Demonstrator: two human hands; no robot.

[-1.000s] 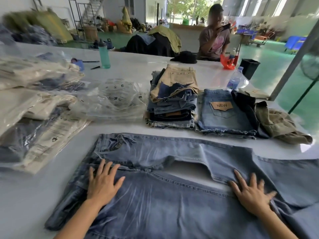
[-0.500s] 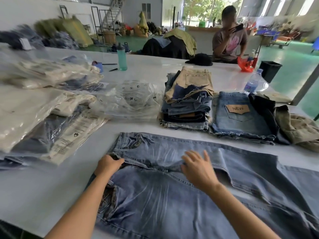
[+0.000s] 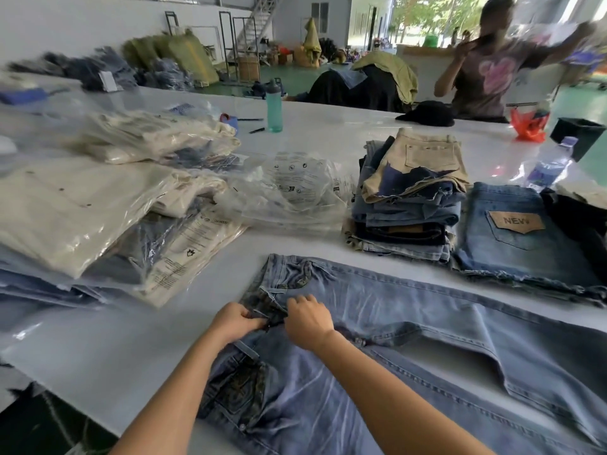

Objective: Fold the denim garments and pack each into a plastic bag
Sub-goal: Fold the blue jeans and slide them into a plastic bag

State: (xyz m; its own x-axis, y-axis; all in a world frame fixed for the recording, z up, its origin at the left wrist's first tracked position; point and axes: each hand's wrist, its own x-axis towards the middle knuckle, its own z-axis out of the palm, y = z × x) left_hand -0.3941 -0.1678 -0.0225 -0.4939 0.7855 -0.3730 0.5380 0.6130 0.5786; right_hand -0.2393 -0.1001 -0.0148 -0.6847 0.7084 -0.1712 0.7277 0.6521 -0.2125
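**Both hands at the waistband, folding not yet begun**

The left hand [image 3: 237,321] and the right hand [image 3: 307,318] are close together, and each one pinches with curled fingers the dark waistband near the fly of the pair of light blue denim jeans [image 3: 410,339]. It seems the person closes or straightens the front before folding; the button itself is hidden under the fingers.

The jeans lie flat on the white glossy table [image 3: 108,356], with the waist at the left and the two legs spread to the right, a gap between them. No fold is made in them.

Behind them stands a stack of folded denim and beige garments [image 3: 410,198], and just beside it lies a folded blue denim piece with a tan "NEW" patch [image 3: 515,221]. In my judgement these wait for bags. A loose heap of clear plastic bags [image 3: 295,188] lies near the stack. At the left, cream and denim garments already sealed in plastic [image 3: 82,205] are piled, so some work is done and much remains.
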